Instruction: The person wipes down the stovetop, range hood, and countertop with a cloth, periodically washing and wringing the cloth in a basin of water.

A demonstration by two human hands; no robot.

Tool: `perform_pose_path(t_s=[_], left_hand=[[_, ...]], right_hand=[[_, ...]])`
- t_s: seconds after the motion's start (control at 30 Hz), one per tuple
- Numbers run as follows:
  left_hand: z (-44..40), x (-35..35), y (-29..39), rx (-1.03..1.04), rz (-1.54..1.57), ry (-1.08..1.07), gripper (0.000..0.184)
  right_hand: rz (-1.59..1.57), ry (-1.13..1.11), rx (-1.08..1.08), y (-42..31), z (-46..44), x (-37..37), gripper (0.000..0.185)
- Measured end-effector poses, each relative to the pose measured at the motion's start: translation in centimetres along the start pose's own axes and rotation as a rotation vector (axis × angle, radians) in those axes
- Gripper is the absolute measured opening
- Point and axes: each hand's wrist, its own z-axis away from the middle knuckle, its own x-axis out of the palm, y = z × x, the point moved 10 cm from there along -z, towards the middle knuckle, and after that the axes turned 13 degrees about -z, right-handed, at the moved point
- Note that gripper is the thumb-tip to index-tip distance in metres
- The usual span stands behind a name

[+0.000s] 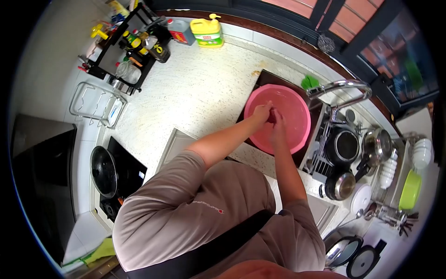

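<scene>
A pink basin (299,111) sits in the dark sink, with what looks like water inside. Both my hands are over its middle, close together. My left hand (263,111) comes in from the left, fingers curled towards the right one. Beside it, my right hand (278,124) reaches up from below with its fingers bent inward. Between the two is something small and dark red (272,116), partly covered by the fingers and too small to name. The chrome faucet (346,86) arches at the basin's upper right.
A green cloth or sponge (310,82) lies behind the basin. Pots (341,145) and a dish rack (320,160) stand at the right. Along the back are a yellow jug (207,32) and a grey bottle (180,31). A wok lid (104,172) is at the left.
</scene>
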Motion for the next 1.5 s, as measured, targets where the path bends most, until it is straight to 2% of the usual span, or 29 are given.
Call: perform_pose_path(t_s=[0.03,0.07,0.1,0.2,0.23,0.27,0.3,0.33,0.37,0.43,0.47,0.5,0.53,0.6,0.63,0.7,0.77,0.83,0.87,0.93,0.97,1.03,1.1,1.23,1.33,1.4,1.5], left_hand=[[0.4,-0.6,1.2,0.074,-0.249,0.085,0.043],[1.0,-1.0,2.4,0.143,-0.499,0.173,0.042],[2.1,-0.8,3.2,0.151,-0.49,0.194,0.042],[2.7,-0.5,3.8,0.098,-0.581,0.204,0.047],[0.8,-1.0,2.9,0.129,-0.548,0.197,0.044],[-0.3,-1.3,2.7,0.16,-0.514,0.19,0.042],[-0.8,-0.9,1.1,-0.022,-0.486,0.103,0.043],[-0.7,-1.9,1.4,-0.016,-0.473,0.128,0.043],[-0.2,0.2,3.2,0.244,-0.77,-0.091,0.037],[2.6,2.5,4.9,0.501,-1.063,-0.289,0.03],[2.9,1.8,5.0,0.384,-1.051,-0.17,0.029],[3.3,0.8,5.0,0.267,-1.032,-0.057,0.032],[2.9,0.6,4.7,0.263,-1.025,-0.044,0.032],[1.4,0.7,3.2,0.214,-1.071,-0.092,0.038],[1.0,0.5,2.6,0.209,-1.065,-0.083,0.038],[1.5,1.1,3.8,0.415,-1.258,-0.02,0.038],[1.7,0.8,4.4,0.334,-1.229,0.023,0.038],[1.4,0.0,4.1,0.254,-1.201,0.061,0.039],[0.8,-0.3,3.8,0.254,-1.201,0.093,0.041],[0.8,-0.2,3.8,0.255,-1.201,0.119,0.043],[1.0,0.0,4.0,0.25,-1.256,0.137,0.046],[1.2,0.2,4.4,0.248,-1.31,0.159,0.05],[1.3,1.3,4.4,0.28,-1.508,0.091,0.063],[1.3,1.6,4.3,0.295,-1.506,0.081,0.064],[0.5,1.6,3.9,0.332,-1.446,0.084,0.065],[0.5,2.3,3.5,0.39,-1.537,0.037,0.068],[3.4,3.5,5.4,0.404,-1.493,0.041,0.071]], right_hand=[[-0.001,-0.021,0.01,-0.3,0.0,0.3,0.041],[-0.232,-0.047,0.171,0.9,0.0,0.9,0.041],[-0.46,-0.07,0.336,2.0,0.3,1.8,0.041],[-0.634,-0.151,0.496,4.6,-0.1,2.8,0.046],[-0.655,-0.148,0.508,2.6,1.5,5.2,0.042],[-0.648,-0.165,0.525,2.4,2.1,5.4,0.042],[-0.571,-0.204,0.545,2.3,2.6,5.2,0.034],[-0.494,-0.243,0.567,2.3,3.0,5.1,0.03],[-0.487,-0.262,0.591,2.0,3.2,5.0,0.03],[-0.248,-0.418,0.66,1.8,3.1,5.1,0.031],[-0.244,-0.432,0.676,2.2,2.3,4.3,0.031],[-0.09,-0.497,0.714,2.8,2.1,3.8,0.033],[0.065,-0.559,0.746,3.7,2.0,3.3,0.035],[0.091,-0.514,0.767,4.4,1.6,2.8,0.034],[0.113,-0.462,0.778,4.6,1.6,2.6,0.034],[0.131,-0.436,0.8,5.3,1.1,2.1,0.033],[0.147,-0.409,0.822,6.3,0.8,1.4,0.032],[0.289,-0.37,0.748,6.6,0.0,0.5,0.024],[0.287,-0.372,0.752,7.1,-0.1,0.5,0.024],[0.645,-0.479,0.565,6.9,-1.0,0.5,0.029],[0.645,-0.475,0.564,8.8,-1.4,0.2,0.029],[0.82,-0.532,0.373,8.5,-2.6,-0.4,0.03],[0.948,-0.567,0.19,7.3,-2.9,0.3,0.031],[1.061,-0.589,-0.056,5.4,-2.4,1.3,0.034],[1.078,-0.58,-0.107,4.0,-1.4,2.3,0.037],[1.076,-0.56,-0.109,1.8,-0.3,3.4,0.037],[1.059,-0.486,-0.087,-1.6,1.5,4.8,0.037]])
